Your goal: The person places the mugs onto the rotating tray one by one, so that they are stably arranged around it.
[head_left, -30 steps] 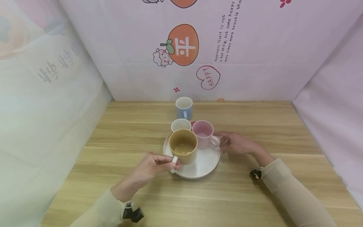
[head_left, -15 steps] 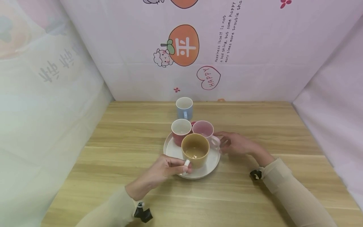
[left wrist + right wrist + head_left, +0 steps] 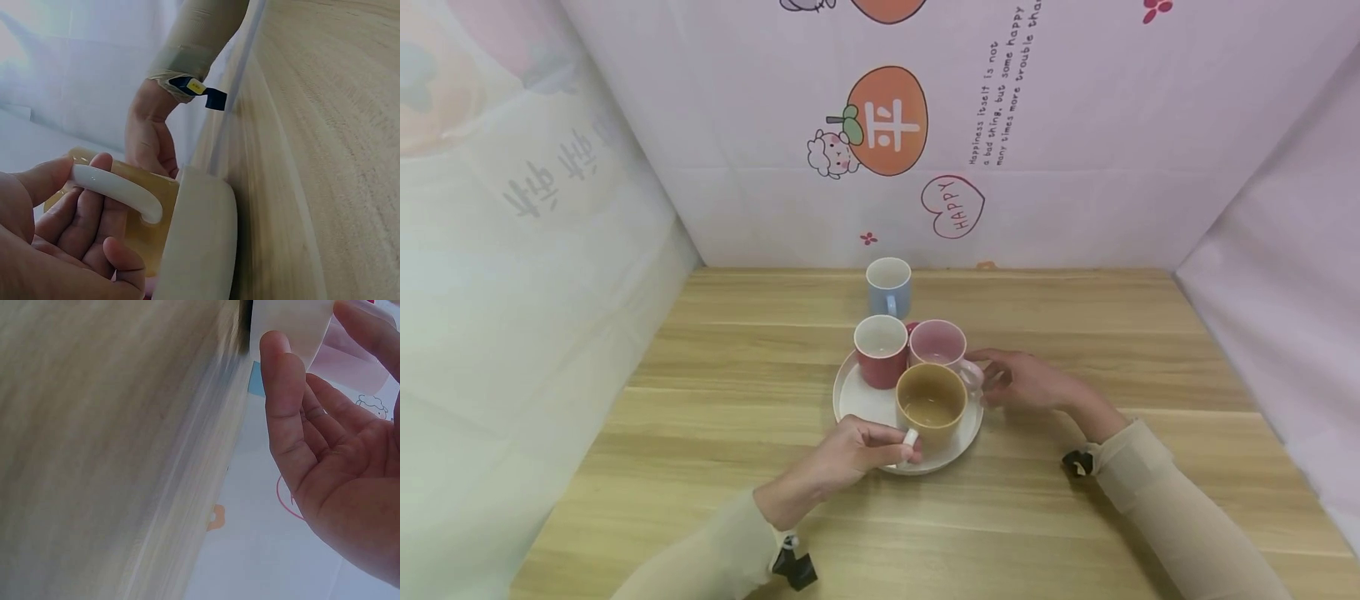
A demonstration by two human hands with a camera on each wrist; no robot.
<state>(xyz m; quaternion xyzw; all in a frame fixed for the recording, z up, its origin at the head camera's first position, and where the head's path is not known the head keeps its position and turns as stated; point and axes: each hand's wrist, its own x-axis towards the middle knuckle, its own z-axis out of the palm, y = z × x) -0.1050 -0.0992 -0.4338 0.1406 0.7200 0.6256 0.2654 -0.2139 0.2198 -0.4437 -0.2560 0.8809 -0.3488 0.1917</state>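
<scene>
A white plate (image 3: 857, 404) sits mid-table with a red mug (image 3: 880, 354) and a pink mug (image 3: 938, 343) on it. My left hand (image 3: 868, 446) pinches the white handle (image 3: 115, 190) of a yellow mug (image 3: 931, 408), which stands upright at the plate's front right. Whether its base touches the plate (image 3: 200, 237) is hidden by the rim. My right hand (image 3: 1018, 379) lies at the plate's right edge, its relaxed fingers beside the pink mug's handle (image 3: 973, 375). In the right wrist view the right hand (image 3: 325, 444) shows an open palm below the pink mug (image 3: 350, 359).
A blue mug (image 3: 888, 287) stands alone on the wooden table (image 3: 737, 367) behind the plate, near the back wall. Pale printed sheets wall the table in at the back, left and right.
My left hand has carried the yellow mug from the plate's left front to its front right and lowered it. The red mug is now uncovered. The right hand has stayed put.
</scene>
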